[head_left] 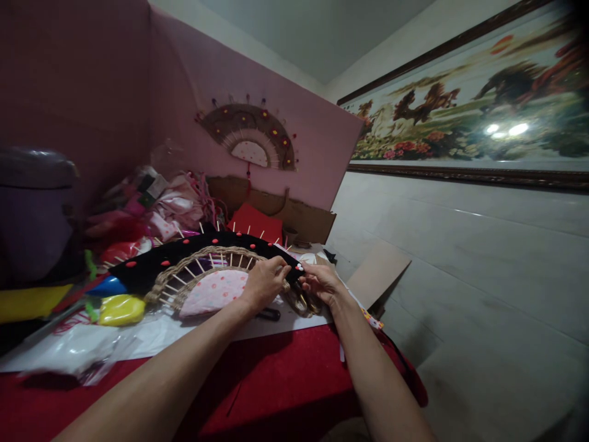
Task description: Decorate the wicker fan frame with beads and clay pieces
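Note:
A fan-shaped craft lies in front of me, with a pink dotted half-round centre, a woven cord band and thin sticks. Its black outer band carries several red dots. At the band's right end sits a small cluster of white dots. My left hand rests over the right part of the fan, fingers closed in a pinch beside this cluster; what they hold is hidden. My right hand is closed round the fan's right end, its fingertips by the white dots.
Yellow clay in a wrapper and a clear bag of white material lie left on the red tablecloth. Bags and pink cloth are heaped behind. A finished-looking fan hangs on the pink board; a cardboard piece leans right.

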Demonstrator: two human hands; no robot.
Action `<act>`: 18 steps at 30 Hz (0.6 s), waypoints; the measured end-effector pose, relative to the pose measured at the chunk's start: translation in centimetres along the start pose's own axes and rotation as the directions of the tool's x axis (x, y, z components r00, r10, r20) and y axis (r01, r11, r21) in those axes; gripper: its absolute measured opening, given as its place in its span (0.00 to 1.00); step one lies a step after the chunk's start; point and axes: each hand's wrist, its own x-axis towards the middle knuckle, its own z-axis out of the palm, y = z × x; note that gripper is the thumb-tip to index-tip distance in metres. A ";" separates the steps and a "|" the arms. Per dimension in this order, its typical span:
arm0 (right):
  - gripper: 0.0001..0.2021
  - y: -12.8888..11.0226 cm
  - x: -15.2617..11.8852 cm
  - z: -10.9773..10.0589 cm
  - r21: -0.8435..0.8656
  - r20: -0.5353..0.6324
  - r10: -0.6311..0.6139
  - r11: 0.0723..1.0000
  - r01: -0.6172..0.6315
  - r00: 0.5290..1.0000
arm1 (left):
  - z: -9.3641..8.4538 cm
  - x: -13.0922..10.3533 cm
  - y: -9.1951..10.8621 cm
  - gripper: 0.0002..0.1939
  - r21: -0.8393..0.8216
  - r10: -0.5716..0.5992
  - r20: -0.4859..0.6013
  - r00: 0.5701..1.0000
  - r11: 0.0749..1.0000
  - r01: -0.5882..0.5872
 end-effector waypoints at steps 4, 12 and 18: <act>0.03 0.0 -0.1 -0.1 0.001 0.008 0.017 1.000 -0.017 1.000 | -0.1 0.0 0.1 0.10 -0.012 0.007 0.005 1.000 1.000 -0.007; 0.05 0.1 0.0 0.1 -0.023 0.000 0.016 1.000 -0.016 1.000 | 0.0 -0.1 0.1 0.09 0.000 0.004 0.032 0.999 1.000 -0.004; 0.05 0.1 0.0 0.1 -0.013 -0.002 -0.001 1.000 0.001 1.000 | 0.0 -0.2 0.1 0.09 0.044 0.018 0.048 0.999 0.999 -0.020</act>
